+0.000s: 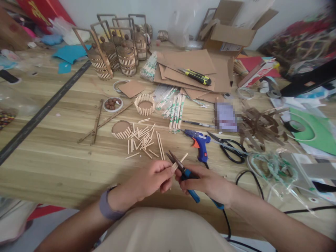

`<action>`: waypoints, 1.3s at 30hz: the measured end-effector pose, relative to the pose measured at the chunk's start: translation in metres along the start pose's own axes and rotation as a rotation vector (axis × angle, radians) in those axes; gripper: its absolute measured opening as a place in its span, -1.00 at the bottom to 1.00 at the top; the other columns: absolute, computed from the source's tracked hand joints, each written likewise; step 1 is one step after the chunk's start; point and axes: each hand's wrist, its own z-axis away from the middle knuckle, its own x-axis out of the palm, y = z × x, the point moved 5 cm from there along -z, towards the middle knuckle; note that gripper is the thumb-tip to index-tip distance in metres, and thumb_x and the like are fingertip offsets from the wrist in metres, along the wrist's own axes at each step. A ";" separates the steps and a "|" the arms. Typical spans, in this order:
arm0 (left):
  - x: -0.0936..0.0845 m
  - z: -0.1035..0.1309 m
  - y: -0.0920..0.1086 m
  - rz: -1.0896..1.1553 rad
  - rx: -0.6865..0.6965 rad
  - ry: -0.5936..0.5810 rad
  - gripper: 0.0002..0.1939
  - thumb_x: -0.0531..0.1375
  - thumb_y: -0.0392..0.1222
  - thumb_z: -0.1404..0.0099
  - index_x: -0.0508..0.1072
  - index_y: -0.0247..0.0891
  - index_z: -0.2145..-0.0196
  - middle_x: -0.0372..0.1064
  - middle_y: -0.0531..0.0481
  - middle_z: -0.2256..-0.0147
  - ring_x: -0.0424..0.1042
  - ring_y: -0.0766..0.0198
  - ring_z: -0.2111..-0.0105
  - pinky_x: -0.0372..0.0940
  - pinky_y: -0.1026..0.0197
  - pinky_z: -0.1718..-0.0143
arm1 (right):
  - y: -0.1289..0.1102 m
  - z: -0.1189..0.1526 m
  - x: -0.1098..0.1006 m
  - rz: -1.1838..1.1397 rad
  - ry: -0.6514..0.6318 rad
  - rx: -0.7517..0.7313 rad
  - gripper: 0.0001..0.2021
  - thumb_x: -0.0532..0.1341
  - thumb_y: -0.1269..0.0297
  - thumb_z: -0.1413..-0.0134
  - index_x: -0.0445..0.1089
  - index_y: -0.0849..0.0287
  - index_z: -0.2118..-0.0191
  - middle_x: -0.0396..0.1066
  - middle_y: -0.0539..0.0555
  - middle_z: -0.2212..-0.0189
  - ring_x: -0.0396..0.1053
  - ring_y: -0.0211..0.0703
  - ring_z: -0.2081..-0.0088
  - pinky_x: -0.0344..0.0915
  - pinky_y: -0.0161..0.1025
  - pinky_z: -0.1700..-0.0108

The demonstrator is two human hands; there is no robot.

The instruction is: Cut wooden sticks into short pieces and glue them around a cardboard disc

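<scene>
My left hand pinches a pale wooden stick near the table's front edge. Around the blue handles of a pair of pliers my right hand is closed, and the dark jaws lie across the stick by my left fingertips. Just beyond my hands is a loose pile of short cut sticks, with two longer ones beside it. Two round cardboard pieces edged with upright sticks, a low one and a taller one, stand behind the pile.
A blue glue gun and black-handled scissors lie right of my hands. Farther back are wrapped chopsticks, cardboard sheets with a yellow utility knife, and several finished stick lanterns. A long dark bar crosses the left side.
</scene>
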 end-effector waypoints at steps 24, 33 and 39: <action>-0.017 0.003 0.011 -0.853 0.271 0.279 -0.75 -0.04 -0.15 -0.46 0.42 -0.20 0.17 0.49 -0.10 0.29 0.46 0.09 0.28 0.22 0.15 0.26 | -0.032 0.000 -0.013 1.076 0.582 -0.581 -0.90 0.09 0.25 -0.26 0.29 0.12 0.20 0.48 0.21 0.25 0.41 0.09 0.19 0.27 -0.07 0.17; -0.012 -0.004 0.011 -1.215 0.042 0.314 -0.69 -0.09 -0.40 -0.40 0.42 -0.31 0.11 0.49 -0.25 0.24 0.50 0.00 0.23 0.30 0.06 0.20 | -0.021 -0.019 -0.009 1.222 0.713 -0.386 -0.84 0.08 0.21 -0.27 0.27 0.14 0.32 0.43 0.17 0.41 0.38 0.03 0.36 0.10 -0.18 0.34; -0.012 -0.011 0.014 -1.338 0.000 0.357 -0.69 -0.08 -0.44 -0.34 0.45 -0.32 0.20 0.47 -0.27 0.36 0.49 -0.03 0.32 0.28 0.06 0.29 | -0.019 -0.033 -0.005 1.220 0.744 -0.289 -0.87 0.08 0.26 -0.25 0.27 0.17 0.30 0.43 0.19 0.40 0.40 0.04 0.34 0.09 -0.20 0.36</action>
